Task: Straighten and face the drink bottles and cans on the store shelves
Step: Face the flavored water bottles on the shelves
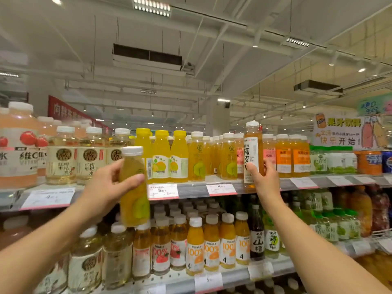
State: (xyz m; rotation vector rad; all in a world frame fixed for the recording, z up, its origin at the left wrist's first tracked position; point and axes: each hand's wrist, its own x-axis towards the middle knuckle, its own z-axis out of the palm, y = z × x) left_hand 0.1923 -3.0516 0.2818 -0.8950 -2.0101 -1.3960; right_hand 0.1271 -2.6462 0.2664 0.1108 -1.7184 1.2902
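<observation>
My left hand (108, 185) grips a yellow juice bottle (134, 200) with a white cap and a green fruit label, held in the air in front of the top shelf edge (191, 190). My right hand (264, 179) holds a taller amber bottle (252, 149) with a white label and black characters, upright, just in front of the row of orange and yellow bottles (229, 158) on the top shelf. Yellow-capped bottles (161, 155) stand between the two hands.
Pale tea bottles (61, 155) and large pink jugs (18, 145) fill the shelf's left. Green-label bottles and cans (369, 162) sit at the right. The lower shelf holds juice bottles (212, 245) marked 100%. Price tags (163, 190) line the shelf edges.
</observation>
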